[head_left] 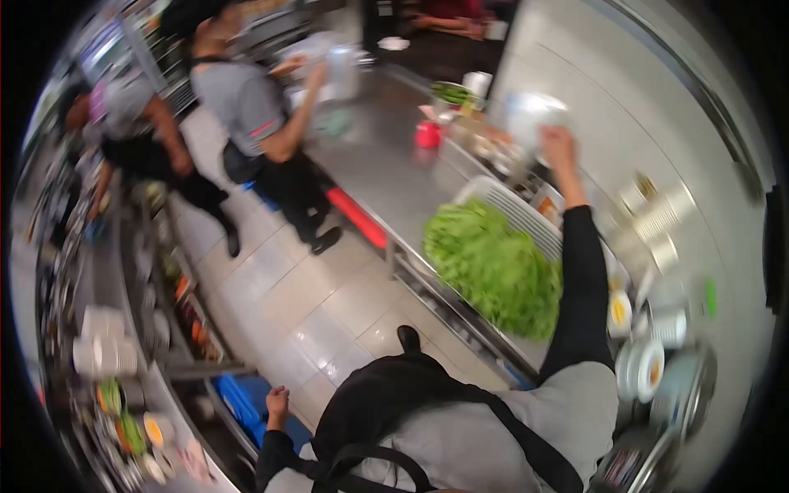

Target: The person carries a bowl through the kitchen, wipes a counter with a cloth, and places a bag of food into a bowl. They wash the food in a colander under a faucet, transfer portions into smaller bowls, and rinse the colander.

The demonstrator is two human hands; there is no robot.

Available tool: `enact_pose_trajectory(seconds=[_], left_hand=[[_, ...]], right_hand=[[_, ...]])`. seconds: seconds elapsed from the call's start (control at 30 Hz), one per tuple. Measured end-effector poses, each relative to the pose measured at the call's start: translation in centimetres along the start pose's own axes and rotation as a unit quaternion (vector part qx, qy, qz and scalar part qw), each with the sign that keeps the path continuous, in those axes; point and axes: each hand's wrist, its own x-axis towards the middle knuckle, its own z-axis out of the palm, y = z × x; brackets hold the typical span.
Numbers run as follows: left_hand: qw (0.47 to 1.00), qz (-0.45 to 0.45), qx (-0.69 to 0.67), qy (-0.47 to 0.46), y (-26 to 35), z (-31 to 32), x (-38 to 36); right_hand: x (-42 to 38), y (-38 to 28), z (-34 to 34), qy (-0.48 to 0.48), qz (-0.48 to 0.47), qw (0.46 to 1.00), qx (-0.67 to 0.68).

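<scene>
My right hand is stretched forward over the counter, its fingers closed on the edge of a shiny whitish bowl, blurred by motion. Below that arm, green lettuce is heaped at a white ribbed basket on the steel counter. My left hand hangs low beside my body, loosely closed with nothing visible in it, near a blue container.
A co-worker at the counter handles a clear plastic bag; another person stands farther left. A red container, cups and plates line the right side. Food containers stand at left.
</scene>
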Motion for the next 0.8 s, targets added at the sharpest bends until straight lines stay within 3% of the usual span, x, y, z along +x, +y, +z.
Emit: enact_pose_trajectory(seconds=[0.03,0.07,0.1,0.13,0.2,0.27,0.33,0.37,0.4,0.47,0.53,0.57,0.63,0.73,0.77,0.8], left_hand=[[0.997,0.026,0.068,0.013,-1.4,-1.1,-1.3],[0.99,0.041,0.132,0.029,-2.9,-1.7,-3.3],[0.977,0.06,0.196,0.051,-1.6,-1.8,-7.1],[0.979,0.058,0.182,0.075,-2.2,-1.6,-9.4],[0.976,-0.017,0.181,0.12,-2.7,0.0,-13.2],[0.98,-0.077,0.102,0.152,-1.6,2.4,-16.3],[0.982,-0.157,0.078,0.068,1.5,4.8,-19.3],[0.983,-0.13,0.124,0.039,1.0,6.7,-20.2],[0.979,-0.105,0.172,0.003,0.2,8.0,-20.0],[0.966,-0.077,0.236,-0.075,0.7,9.5,-19.2],[0.968,-0.056,0.23,-0.086,0.9,10.4,-16.9],[0.971,-0.036,0.233,-0.044,1.7,10.5,-16.4],[0.981,-0.04,0.189,-0.005,5.0,9.6,-15.7],[0.989,-0.021,0.136,0.056,7.7,8.8,-15.0],[0.989,-0.009,0.123,0.08,8.2,8.5,-14.9],[0.989,-0.013,0.12,0.081,8.8,8.2,-14.9]], right_hand=[[5.0,7.5,4.2,-0.01,-0.16,0.981,-0.112],[8.6,11.0,6.6,-0.069,-0.176,0.919,-0.345],[12.1,19.4,10.9,0.026,-0.225,0.913,-0.339],[14.1,20.9,11.5,0.07,-0.173,0.967,-0.175],[16.6,19.5,11.6,0.04,-0.02,0.977,-0.208],[18.8,18.5,12.8,-0.002,0.019,0.977,-0.211],[20.1,17.5,13.7,-0.038,0.078,0.976,-0.201],[22.0,23.3,17.5,-0.055,0.048,0.993,-0.095],[21.8,20.2,15.0,-0.17,0.084,0.976,-0.105],[24.8,20.8,14.1,-0.224,0.031,0.964,-0.137],[28.4,22.2,13.8,-0.351,-0.051,0.903,-0.241],[28.8,22.6,13.0,-0.354,-0.058,0.9,-0.247],[29.4,22.2,11.4,-0.095,-0.06,0.993,-0.039],[26.0,11.1,5.8,0.127,0.038,0.991,0.023],[25.5,10.1,5.4,0.126,0.034,0.991,0.027],[25.1,9.8,4.9,-0.103,0.136,0.984,0.047]])
